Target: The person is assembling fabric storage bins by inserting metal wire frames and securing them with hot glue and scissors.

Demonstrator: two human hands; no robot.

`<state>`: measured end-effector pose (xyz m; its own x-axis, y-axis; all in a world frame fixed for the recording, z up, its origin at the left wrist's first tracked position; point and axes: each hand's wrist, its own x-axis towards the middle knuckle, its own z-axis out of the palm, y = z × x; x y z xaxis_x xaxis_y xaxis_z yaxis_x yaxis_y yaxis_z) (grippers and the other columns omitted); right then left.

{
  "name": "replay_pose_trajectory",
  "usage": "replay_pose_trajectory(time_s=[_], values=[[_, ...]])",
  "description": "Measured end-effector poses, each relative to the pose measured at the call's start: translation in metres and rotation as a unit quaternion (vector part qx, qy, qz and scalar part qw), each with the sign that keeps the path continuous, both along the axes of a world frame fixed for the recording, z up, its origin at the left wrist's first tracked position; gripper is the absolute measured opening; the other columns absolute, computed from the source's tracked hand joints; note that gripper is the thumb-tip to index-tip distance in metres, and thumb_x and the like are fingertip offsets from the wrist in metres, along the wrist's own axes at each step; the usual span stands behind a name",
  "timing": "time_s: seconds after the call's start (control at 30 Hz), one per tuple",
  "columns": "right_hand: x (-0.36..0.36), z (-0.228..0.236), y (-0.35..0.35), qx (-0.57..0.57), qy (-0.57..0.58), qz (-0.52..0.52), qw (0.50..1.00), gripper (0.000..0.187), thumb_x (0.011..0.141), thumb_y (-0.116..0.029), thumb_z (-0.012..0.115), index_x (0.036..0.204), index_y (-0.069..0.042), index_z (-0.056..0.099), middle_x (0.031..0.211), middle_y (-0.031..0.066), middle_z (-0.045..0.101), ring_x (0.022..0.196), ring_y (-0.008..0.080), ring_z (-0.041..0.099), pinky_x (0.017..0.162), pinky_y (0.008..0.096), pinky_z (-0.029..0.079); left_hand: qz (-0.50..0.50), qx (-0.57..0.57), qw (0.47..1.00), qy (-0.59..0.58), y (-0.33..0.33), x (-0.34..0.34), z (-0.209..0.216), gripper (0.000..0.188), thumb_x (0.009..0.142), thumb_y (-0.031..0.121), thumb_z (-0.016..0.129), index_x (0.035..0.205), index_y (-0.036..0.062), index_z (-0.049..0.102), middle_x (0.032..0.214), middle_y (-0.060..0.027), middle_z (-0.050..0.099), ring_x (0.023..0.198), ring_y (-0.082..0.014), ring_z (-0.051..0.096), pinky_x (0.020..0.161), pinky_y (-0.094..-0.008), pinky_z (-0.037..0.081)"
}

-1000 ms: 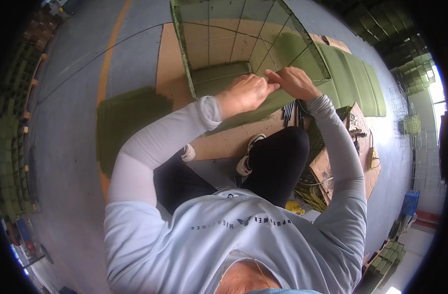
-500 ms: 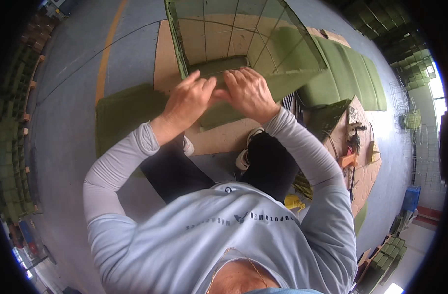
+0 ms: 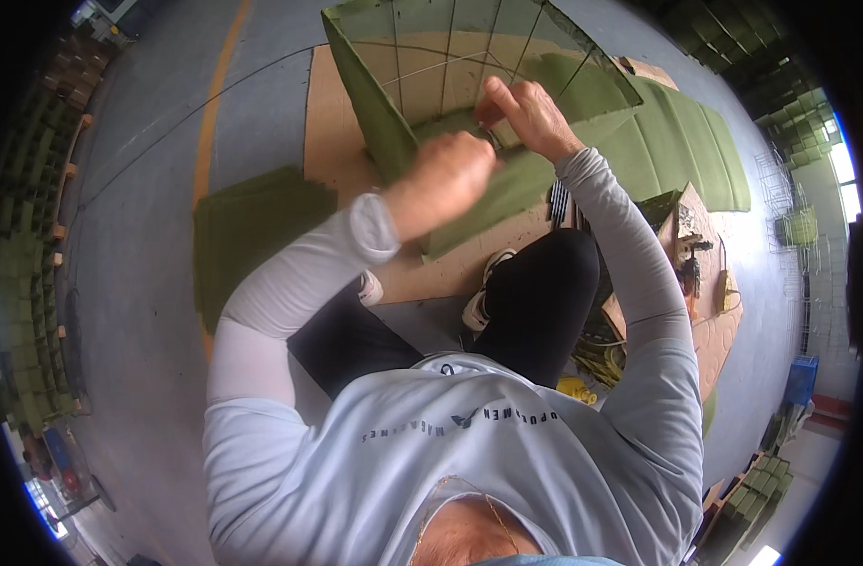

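Observation:
In front of me stands a boxy wire frame (image 3: 448, 80) partly covered with green fabric (image 3: 380, 118). My left hand (image 3: 446, 179) is over the near side of the frame, closed and blurred; what its fingers hold, if anything, is hidden. Farther and to the right, my right hand (image 3: 535, 118) hangs over the frame's opening with its fingers curled together. Something small and dark shows between the two hands, too unclear to name.
Flat cardboard (image 3: 332, 104) lies under the frame. Green fabric pieces (image 3: 252, 226) are at the left, and a long ribbed green pad (image 3: 686, 141) at the right. A cardboard-topped surface with a tool (image 3: 691, 269) stands beside my right knee.
My hands, near each other at the frame's near edge before, have shifted right. The right hand has moved farther away, the left nearer to me. The frame has turned slightly, showing more fabric on its left side.

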<state>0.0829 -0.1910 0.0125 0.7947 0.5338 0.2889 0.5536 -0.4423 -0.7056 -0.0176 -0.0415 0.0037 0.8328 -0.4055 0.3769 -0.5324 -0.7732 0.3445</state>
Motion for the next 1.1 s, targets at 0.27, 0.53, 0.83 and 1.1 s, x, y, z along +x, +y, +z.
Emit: replay_pose_trajectory(time_s=[0.27, 0.53, 0.83, 1.1], values=[[-0.005, -0.008, -0.055, -0.033, -0.39, -0.393, 0.832, 0.073, 0.08, -0.043, 0.066, 0.127, 0.007, 0.041, 0.128, 0.0297, 0.045, 0.12, 0.0399, 0.043, 0.1, 0.041, 0.035, -0.074, -0.212, 0.974, -0.025, 0.052, 0.058, 0.03, 0.045, 0.095, 0.035, 0.046, 0.115, -0.0049, 0.056, 0.106, -0.0226, 0.063, 0.104, -0.0351, 0.059, 0.088, -0.0378, 0.046], [0.021, -0.058, -0.1, 0.086, -0.048, -0.502, 0.859, 0.083, 0.073, -0.019, 0.064, 0.13, 0.021, 0.02, 0.129, 0.0413, 0.035, 0.126, 0.0452, 0.035, 0.104, 0.0396, 0.032, 0.284, -0.018, 0.954, -0.097, 0.195, 0.243, -0.031, 0.066, 0.088, 0.045, 0.053, 0.127, -0.0077, 0.045, 0.132, -0.0224, 0.046, 0.121, -0.0321, 0.046, 0.101, -0.0359, 0.038], [0.111, -0.071, -0.153, 0.128, -0.08, -0.405, 0.902, 0.04, 0.071, 0.0, 0.044, 0.11, 0.005, 0.051, 0.091, 0.0159, 0.06, 0.079, 0.0221, 0.057, 0.068, 0.0339, 0.046, 0.186, -0.358, 0.9, 0.165, 0.234, 0.211, -0.041, 0.028, 0.088, 0.02, 0.057, 0.101, -0.0038, 0.065, 0.083, -0.0004, 0.065, 0.074, -0.0088, 0.055, 0.066, -0.0256, 0.043], [0.158, -0.051, -0.132, 0.042, -0.141, -0.345, 0.927, 0.044, 0.088, -0.025, 0.057, 0.123, 0.002, 0.052, 0.114, 0.017, 0.061, 0.099, 0.0272, 0.059, 0.084, 0.0332, 0.045, 0.328, -0.133, 0.935, -0.008, 0.19, 0.024, -0.013, 0.036, 0.093, 0.023, 0.052, 0.114, -0.0058, 0.058, 0.102, -0.0167, 0.066, 0.097, -0.0265, 0.062, 0.083, -0.0324, 0.046]])
